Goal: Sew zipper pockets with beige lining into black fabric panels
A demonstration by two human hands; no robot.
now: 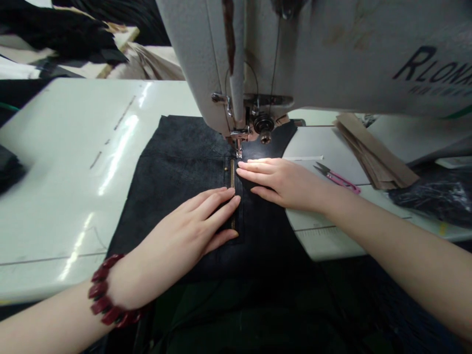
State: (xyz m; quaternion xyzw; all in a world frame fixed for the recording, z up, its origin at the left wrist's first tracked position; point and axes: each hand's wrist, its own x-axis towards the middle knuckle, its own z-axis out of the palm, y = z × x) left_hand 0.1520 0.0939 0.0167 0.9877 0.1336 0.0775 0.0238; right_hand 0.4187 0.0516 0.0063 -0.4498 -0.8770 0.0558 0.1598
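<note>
Head view: pressing black leathery cloth [173,172] with spread left hand [191,221], flat right hand [283,184]. Dim, but probably soft; hold beside long brass zipper [232,173].

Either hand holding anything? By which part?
No grip visible: left hand lies across the metal zipper, right hand flat on the black panel near presser foot.

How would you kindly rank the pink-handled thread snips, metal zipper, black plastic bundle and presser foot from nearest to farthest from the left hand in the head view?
1. Metal zipper: partly under the left hand.
2. Presser foot: ahead, just past the zipper's far end.
3. Pink-handled thread snips: rightward, beyond the right hand.
4. Black plastic bundle: far right.
</note>
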